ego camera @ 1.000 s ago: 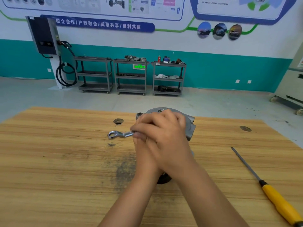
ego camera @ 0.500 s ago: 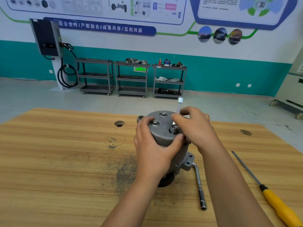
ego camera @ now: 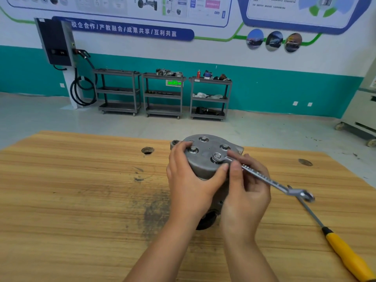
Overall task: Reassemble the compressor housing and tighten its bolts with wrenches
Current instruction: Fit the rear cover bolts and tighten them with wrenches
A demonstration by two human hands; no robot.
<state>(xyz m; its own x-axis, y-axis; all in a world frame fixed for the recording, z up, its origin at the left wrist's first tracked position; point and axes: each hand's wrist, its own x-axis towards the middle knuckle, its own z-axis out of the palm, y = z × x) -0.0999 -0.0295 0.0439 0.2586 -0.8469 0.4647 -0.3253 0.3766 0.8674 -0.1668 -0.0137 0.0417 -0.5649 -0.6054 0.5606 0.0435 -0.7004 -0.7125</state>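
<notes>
The compressor housing [ego camera: 205, 161] stands on end near the middle of the wooden worktop [ego camera: 71, 200]. It is a squat drum of dull grey cast metal with a flat round top face and small lugs at its rim. Four hex-headed bolts [ego camera: 193, 150] on bright washers sit in that face.

The left hand [ego camera: 189, 186] wraps the housing's left side, fingers curled over the top edge and thumb laid across the near wall, so its grip is closed on the casting. The right hand [ego camera: 247, 194], just beside the housing's right side, has its grip pinched on a slim polished steel wrench [ego camera: 262, 177], with the thumb pressing the shaft just behind the ring end. That ring sits over the nearest bolt on the right, and the shaft slants away to the housing's right. Letters are stamped along the shaft, but I cannot read them.

Well apart to the housing's right, a screwdriver [ego camera: 345, 255] lies on the worktop, with a thin steel shaft, black collar and glossy yellow handle. Left of the housing is a round hole [ego camera: 147, 150] in the striped wood grain, and nearer, a dark smudged stain [ego camera: 156, 210]. Far behind the housing, three grey metal carts [ego camera: 163, 94] line a teal-and-white wall. Above them a blue banner [ego camera: 124, 29] reads "校企合作/产教融合/成果共享/互利共赢".
</notes>
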